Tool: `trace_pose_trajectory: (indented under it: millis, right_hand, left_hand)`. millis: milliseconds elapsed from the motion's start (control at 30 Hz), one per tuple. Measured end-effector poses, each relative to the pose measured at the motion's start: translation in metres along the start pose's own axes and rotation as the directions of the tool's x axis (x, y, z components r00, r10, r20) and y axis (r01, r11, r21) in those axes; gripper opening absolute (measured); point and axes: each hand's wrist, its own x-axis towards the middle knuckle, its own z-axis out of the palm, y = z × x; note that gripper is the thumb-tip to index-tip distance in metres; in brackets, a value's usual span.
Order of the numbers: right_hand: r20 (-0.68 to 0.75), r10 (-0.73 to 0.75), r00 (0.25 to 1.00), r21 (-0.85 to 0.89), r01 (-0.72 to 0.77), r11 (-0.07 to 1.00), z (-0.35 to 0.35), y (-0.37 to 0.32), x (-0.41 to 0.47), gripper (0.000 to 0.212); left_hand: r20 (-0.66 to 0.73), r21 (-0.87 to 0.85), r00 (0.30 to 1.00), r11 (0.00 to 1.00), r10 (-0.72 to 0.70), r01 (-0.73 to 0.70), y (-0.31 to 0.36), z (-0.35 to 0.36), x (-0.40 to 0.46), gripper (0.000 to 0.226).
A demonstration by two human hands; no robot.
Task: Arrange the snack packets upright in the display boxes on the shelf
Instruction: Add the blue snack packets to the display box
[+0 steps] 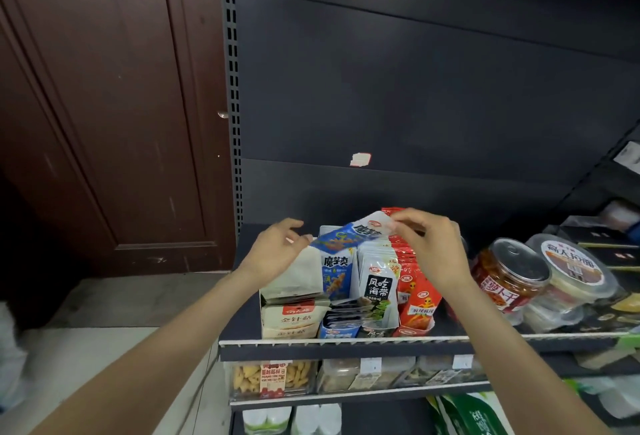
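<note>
Obscured: the right hand (427, 247) covers the rear of the red display box (415, 322); how many red packets (420, 303) stand behind it cannot be counted.
Cut off: the lowest shelf items at the bottom edge and the goods at far right run out of frame.
Illegible: the small white label (360, 159) on the black back panel, centre frame, is too blurred to read.
Held packet: a blue-and-white snack packet (349, 234) lies tilted, nearly flat, above the boxes at centre frame, spanning both hands.
Left hand (277, 249): fingertips pinch the packet's lower left corner; remaining fingers spread loose.
Right hand: thumb and forefinger closed on the packet's upper right edge.
Beige display box (289, 320): lower centre-left; beige packets (298, 273), some leaning, some lying flat at the front.
Blue display box (337, 330): blue packets (336, 272) upright at the rear, dark ones flat at the front.
Grey-white packets (377, 275): upright row, just beside the red box.
Shelf (346, 343): carries all boxes; round clear tubs (509, 272) stand to the right.
Shelf below: clear tubs of biscuits (270, 379), contents partly behind price tags.
</note>
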Motion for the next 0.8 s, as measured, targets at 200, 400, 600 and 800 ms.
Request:
trace_pose_trajectory:
  millis: [200,400,600,800]
  right_hand:
    - [0.130,-0.012,0.991,-0.112,0.027,0.993,0.014,0.019,0.017,0.013]
    - [0.193,-0.049,0.980,-0.014,0.053,0.998,0.037,0.020,0.033,0.016]
    - [0.275,-0.091,0.957,0.003,0.094,0.996,0.058,0.024,0.049,0.016]
    - [0.395,0.006,0.919,-0.172,0.068,0.983,0.092,0.045,0.046,0.022]
  left_hand:
    - [0.250,0.554,0.961,0.797,0.115,-0.239,-0.016,0.002,0.003,0.097]
    - [0.414,0.624,0.908,0.707,0.063,-0.333,-0.024,-0.001,0.006,0.119]
    - [0.398,0.618,0.915,0.719,0.064,-0.319,-0.024,0.000,0.007,0.119]
    - [0.389,0.606,0.919,0.733,0.066,-0.309,-0.025,-0.001,0.008,0.118]
